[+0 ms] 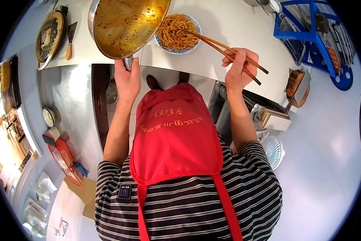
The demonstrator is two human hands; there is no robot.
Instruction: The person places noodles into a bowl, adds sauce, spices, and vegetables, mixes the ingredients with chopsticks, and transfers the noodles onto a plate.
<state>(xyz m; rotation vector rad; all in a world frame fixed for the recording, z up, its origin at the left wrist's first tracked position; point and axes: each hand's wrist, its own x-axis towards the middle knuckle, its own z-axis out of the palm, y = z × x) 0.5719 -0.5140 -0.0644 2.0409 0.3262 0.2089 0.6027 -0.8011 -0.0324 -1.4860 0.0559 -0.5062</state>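
Observation:
My left hand [127, 78] grips the metal handle of a wok [126, 28], tilted so that its oily, brown-flecked inside faces me. Bits of food residue cling to that surface, and no noodles show in it. Right of the wok, a blue-and-white patterned plate [180, 51] on the white counter carries a heap of brown sauced noodles [177, 33]. A pair of long wooden chopsticks [216, 43] is held in my right hand [241, 67]. Their tips touch or sit just over the right side of the noodles. The wok's rim hides a little of the plate's left edge.
At the left, a round worn board [50, 37] lies near a scraper with a wooden handle [69, 49]. A blue rack [311, 37] with knives and graters hangs at the right. Below it, a cleaver [299, 87] stands by a wooden block. The counter's front edge [180, 67] runs before me.

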